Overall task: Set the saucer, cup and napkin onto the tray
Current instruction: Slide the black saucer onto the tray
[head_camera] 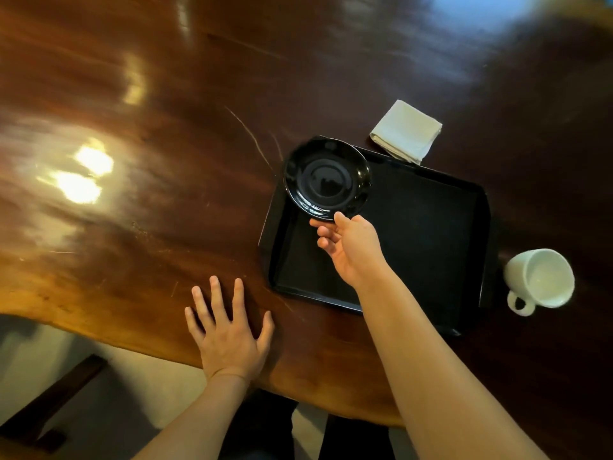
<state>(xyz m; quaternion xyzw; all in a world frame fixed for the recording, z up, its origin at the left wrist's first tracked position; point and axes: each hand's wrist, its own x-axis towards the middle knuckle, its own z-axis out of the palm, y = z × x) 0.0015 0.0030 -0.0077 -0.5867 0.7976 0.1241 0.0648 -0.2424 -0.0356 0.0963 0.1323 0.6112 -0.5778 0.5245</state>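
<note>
Right hand [351, 247] pinches the near rim of the saucer [326, 179], thumb on top, fingers curled under. Saucer sits over the tray's [428, 227] upper-left corner, overhanging its left and top rims; can't tell if it rests on the tray or is held above it. Left hand [229, 333] lies flat on the table [149, 227], fingers spread, holding nothing, lower centre of the frame, just left of the tray.

Napkin [406, 131] is off the tray, on the table at its upper edge, touching or nearly touching the rim. Cup [539, 278] stands on the table right of the tray, handle toward the bottom of the frame, empty inside. Tray floor is bare apart from the saucer corner.

Saucer: round, glossy black, concentric well. Tray: rectangular, matte black, raised rim, clipped corners. Napkin: pale folded cloth square. Cup: white glazed ceramic. Table: dark polished wood, glare spots at left, fine scratches near the saucer.
</note>
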